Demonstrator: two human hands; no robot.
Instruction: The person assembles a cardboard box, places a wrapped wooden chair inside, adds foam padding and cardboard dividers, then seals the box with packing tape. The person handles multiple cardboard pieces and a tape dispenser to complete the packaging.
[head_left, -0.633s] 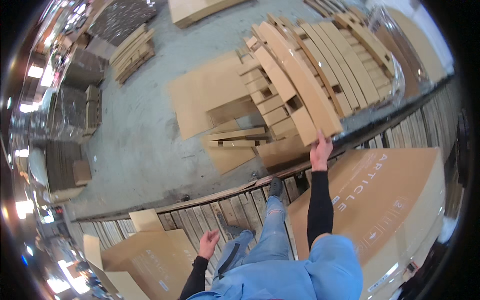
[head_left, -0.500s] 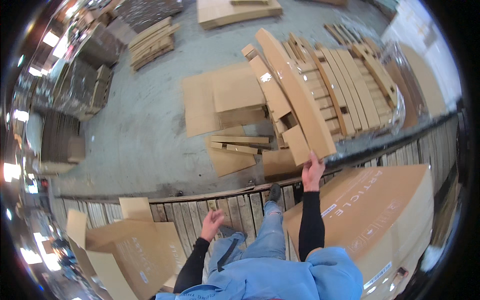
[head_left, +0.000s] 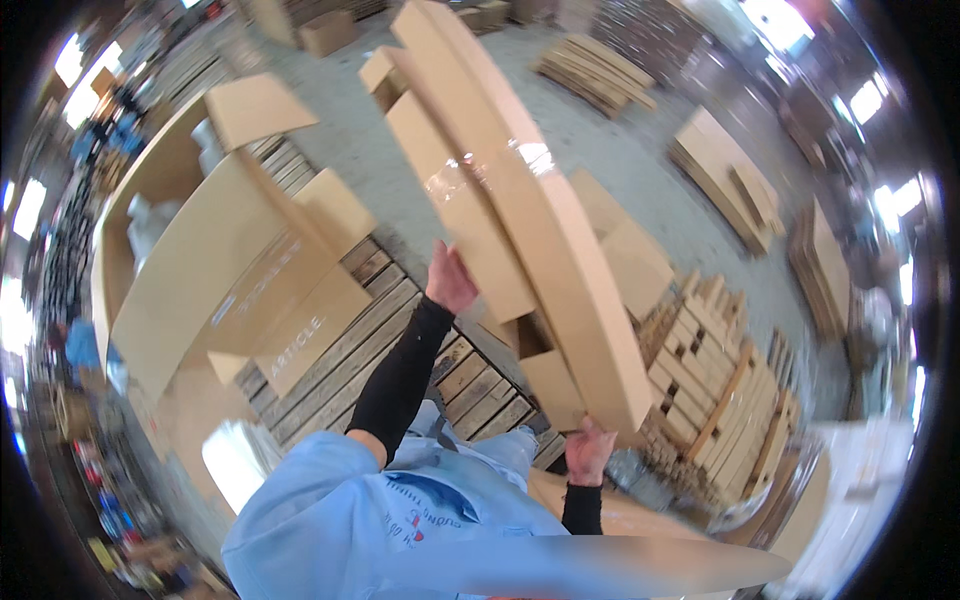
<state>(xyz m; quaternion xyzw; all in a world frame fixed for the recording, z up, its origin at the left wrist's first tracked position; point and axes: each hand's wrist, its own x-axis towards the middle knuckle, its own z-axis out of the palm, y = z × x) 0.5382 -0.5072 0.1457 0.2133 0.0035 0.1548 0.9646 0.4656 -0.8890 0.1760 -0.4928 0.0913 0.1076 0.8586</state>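
Observation:
A long, narrow piece of folded brown cardboard [head_left: 560,240] stretches away in front of me, with clear tape round its middle and an opening near its close end. My right hand [head_left: 590,452] grips the near end, thumb over the edge. Along the left side, my left hand [head_left: 452,280] holds the cardboard's edge, its fingers partly hidden beneath. To the left stands a large open carton [head_left: 200,285] with raised flaps and pale, wrapped-looking things [head_left: 150,225] inside.
Worn wooden slats [head_left: 340,370] form the platform under me. Beyond it, a pallet of stacked cardboard strips [head_left: 705,385] stands on the right. Flat cardboard sheets [head_left: 625,245] lie on the grey floor, with further stacks [head_left: 730,180] behind. A white wrapped block [head_left: 865,490] is at far right.
My view has turned left, toward the open carton. The long cardboard has come along, lifted off the pallet area. My left hand, empty before, is now on its side; the right keeps its end.

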